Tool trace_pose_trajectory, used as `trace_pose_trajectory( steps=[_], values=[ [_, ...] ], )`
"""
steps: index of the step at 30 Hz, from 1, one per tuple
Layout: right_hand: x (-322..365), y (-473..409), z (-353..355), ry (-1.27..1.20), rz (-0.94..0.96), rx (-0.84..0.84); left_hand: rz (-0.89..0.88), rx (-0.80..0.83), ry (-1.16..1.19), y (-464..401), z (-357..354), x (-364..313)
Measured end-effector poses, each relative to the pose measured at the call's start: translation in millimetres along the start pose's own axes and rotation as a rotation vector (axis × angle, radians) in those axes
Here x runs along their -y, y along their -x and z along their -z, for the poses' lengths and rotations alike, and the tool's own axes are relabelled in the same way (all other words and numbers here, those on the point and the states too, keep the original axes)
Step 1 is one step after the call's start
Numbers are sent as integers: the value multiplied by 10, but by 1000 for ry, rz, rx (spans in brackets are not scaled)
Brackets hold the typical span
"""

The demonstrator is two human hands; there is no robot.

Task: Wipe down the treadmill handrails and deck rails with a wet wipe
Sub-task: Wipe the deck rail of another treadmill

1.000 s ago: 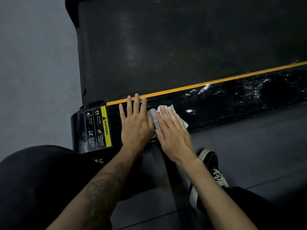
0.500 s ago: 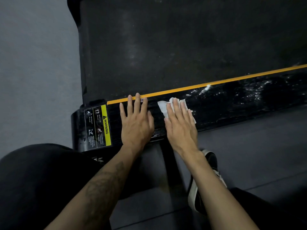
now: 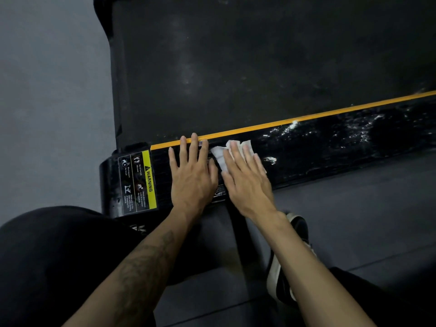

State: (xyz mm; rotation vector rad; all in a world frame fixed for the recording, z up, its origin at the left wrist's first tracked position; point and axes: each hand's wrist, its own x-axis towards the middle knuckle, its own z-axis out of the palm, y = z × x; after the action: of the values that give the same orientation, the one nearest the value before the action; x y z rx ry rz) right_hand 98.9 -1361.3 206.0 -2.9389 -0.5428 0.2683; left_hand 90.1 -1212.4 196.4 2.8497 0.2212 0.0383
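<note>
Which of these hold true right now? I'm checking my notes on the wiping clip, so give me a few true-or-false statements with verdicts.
1. The right hand presses the white wet wipe flat on the black deck rail. True.
2. The left hand holds a second wipe. False: it rests bare on the rail, fingers straight.
3. The warning label lies left of both hands. True.
4. The wipe lies on the treadmill belt. False: it lies on the rail, on the near side of the yellow stripe.
</note>
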Motion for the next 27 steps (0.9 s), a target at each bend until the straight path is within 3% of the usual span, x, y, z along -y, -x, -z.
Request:
trace_pose_trajectory(
  steps=[2,6,12,17,22,27],
  values=[
    [-127,-17,26,4,2,4,-1,-4,-8,5,2,-1],
    [-46,-71,22,-28,-194,-52,1,-3,-16,0,19,-4],
    [-115,-96,48,23,29,2,-2,7,-13,-3,9,-1],
    [-34,-187,59,-56,-188,-59,-2,-17,-30,-7,0,-5],
    [-72,-216,45,54,88,4,-3,1,-34,-6,-8,-1],
    [-142,-292,78,9,-150,-60,-1,-28,-37,-10,-19,-5]
  ],
)
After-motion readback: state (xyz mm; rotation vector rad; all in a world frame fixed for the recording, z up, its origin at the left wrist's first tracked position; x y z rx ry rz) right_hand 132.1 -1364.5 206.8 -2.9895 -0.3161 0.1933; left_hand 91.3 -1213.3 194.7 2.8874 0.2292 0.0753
